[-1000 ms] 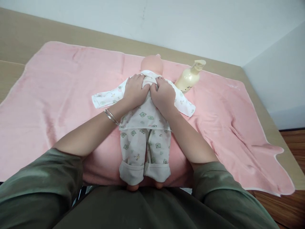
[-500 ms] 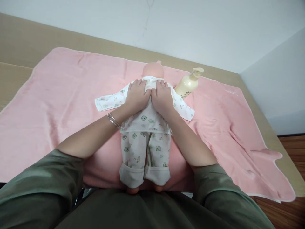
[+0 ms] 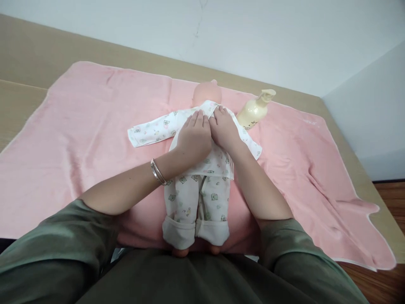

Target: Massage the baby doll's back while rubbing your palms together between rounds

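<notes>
A baby doll (image 3: 207, 93) lies on a pink blanket (image 3: 107, 97), its head away from me and its feet at my waist. It wears a white printed top (image 3: 155, 128) and matching trousers (image 3: 180, 200) with turned-up cuffs. My left hand (image 3: 194, 137) lies flat on the doll's upper back, fingers stretched out and close together. Against it, my right hand (image 3: 224, 128) rests on the right side of the back, fingers extended towards the shoulder. Both thumbs are largely hidden. Neither hand grips anything.
A cream pump bottle (image 3: 253, 112) stands on the blanket by the doll's right-hand sleeve. The blanket covers most of a wooden table (image 3: 25, 50), which meets a white wall (image 3: 142, 29) behind. Wooden floor (image 3: 390, 198) shows at the far right.
My left hand has slid inward and slightly down to the middle of the doll's back, creasing the top. My right hand stays near the shoulder. The view has shifted slightly.
</notes>
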